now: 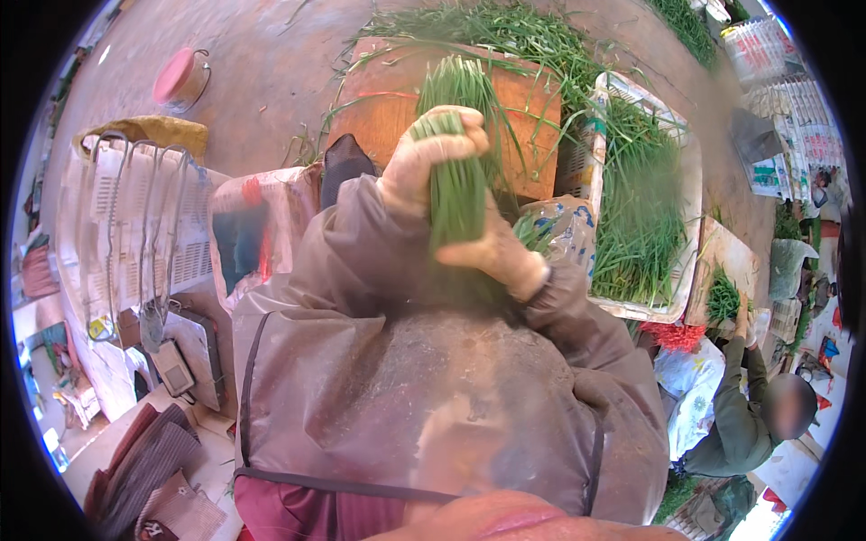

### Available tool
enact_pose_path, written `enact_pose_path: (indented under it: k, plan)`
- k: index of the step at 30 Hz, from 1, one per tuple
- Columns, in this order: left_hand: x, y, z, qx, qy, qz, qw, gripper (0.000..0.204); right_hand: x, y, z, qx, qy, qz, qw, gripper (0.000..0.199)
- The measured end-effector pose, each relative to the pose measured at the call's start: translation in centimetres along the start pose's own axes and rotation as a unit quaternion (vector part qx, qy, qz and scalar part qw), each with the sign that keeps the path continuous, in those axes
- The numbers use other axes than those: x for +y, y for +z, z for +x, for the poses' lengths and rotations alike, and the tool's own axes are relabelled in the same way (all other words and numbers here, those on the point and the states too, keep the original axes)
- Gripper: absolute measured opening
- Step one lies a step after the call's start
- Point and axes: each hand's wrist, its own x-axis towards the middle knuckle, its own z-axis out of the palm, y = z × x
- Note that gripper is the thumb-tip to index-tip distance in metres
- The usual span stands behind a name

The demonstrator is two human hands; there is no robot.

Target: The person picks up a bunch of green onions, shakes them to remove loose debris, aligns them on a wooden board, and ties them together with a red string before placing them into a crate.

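Beside the chive-filled white crate (690, 180), left hand (431, 158) and right hand (499, 255) grasp a chive bundle (458, 194).

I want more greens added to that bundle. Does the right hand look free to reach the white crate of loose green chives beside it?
Probably not yet: the right hand is wrapped around the bundle of green chives, as is the left hand. The white plastic crate lies close on its right with nothing between.
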Motion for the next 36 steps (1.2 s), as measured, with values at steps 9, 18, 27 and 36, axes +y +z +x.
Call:
enact_pose_path:
  k: [9,18,27,36]
  plan:
    - [-1.9,-13.3,11.7,0.285,0.007,0.027,0.958,0.081,9.2,-6.1,16.4,0.198,0.175,-0.063,0.962,0.092]
    - [-8.4,-17.8,14.6,0.301,-0.066,0.622,0.720,0.112,15.2,-7.2,16.7,0.161,0.203,-0.490,0.832,0.092]
    - [-9.2,-14.6,14.2,0.284,0.025,0.647,0.708,0.124,16.7,-10.7,15.1,0.153,0.251,-0.367,0.883,0.040]
    - [-10.6,-16.3,13.8,0.302,0.040,0.663,0.684,0.127,13.0,-16.0,23.7,0.125,0.071,-0.581,0.801,0.029]
